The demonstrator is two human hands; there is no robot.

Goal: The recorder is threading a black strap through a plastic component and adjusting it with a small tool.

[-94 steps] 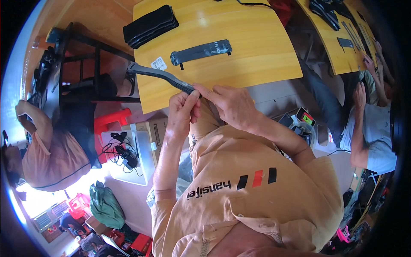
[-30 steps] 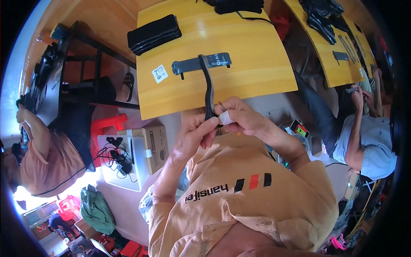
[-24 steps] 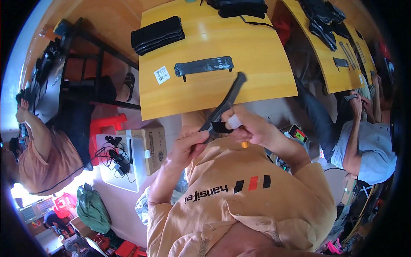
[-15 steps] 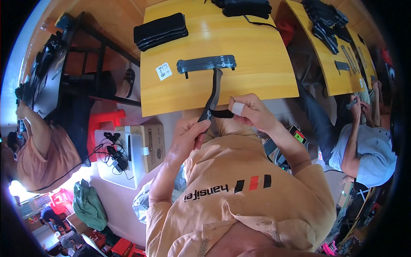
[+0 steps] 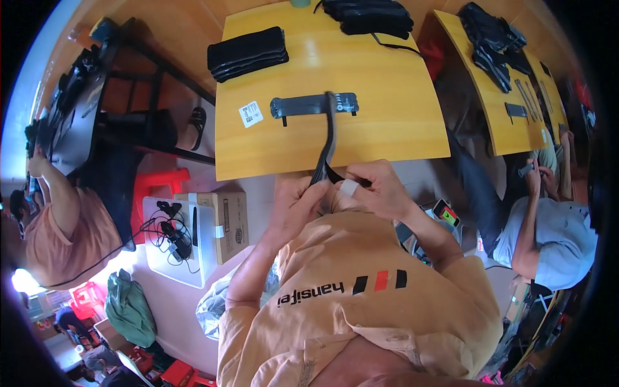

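Over the front edge of the yellow table, my left hand [image 5: 298, 205] is closed on a black strap [image 5: 330, 138]. One end of that strap reaches up over a flat dark packaged strip [image 5: 300, 106] on the tabletop, with small black tabs along its lower side. A short black end of the strap runs across to my right hand [image 5: 382, 188], whose fingers pinch it. White tape [image 5: 349, 187] wraps one finger of the right hand. Left of the strip lies a white printed label [image 5: 250, 114].
On the yellow table [image 5: 400, 122] stand a stack of black folded pieces [image 5: 248, 55] and another black pile [image 5: 369, 18]. A clear bin [image 5: 202, 258] with black cables and a cardboard box [image 5: 231, 226] are at the lower left. People sit at tables on both sides.
Both my hands have moved a little lower, the right one closer to the left. The strap now hangs straighter, and its far end sits higher across the dark strip.
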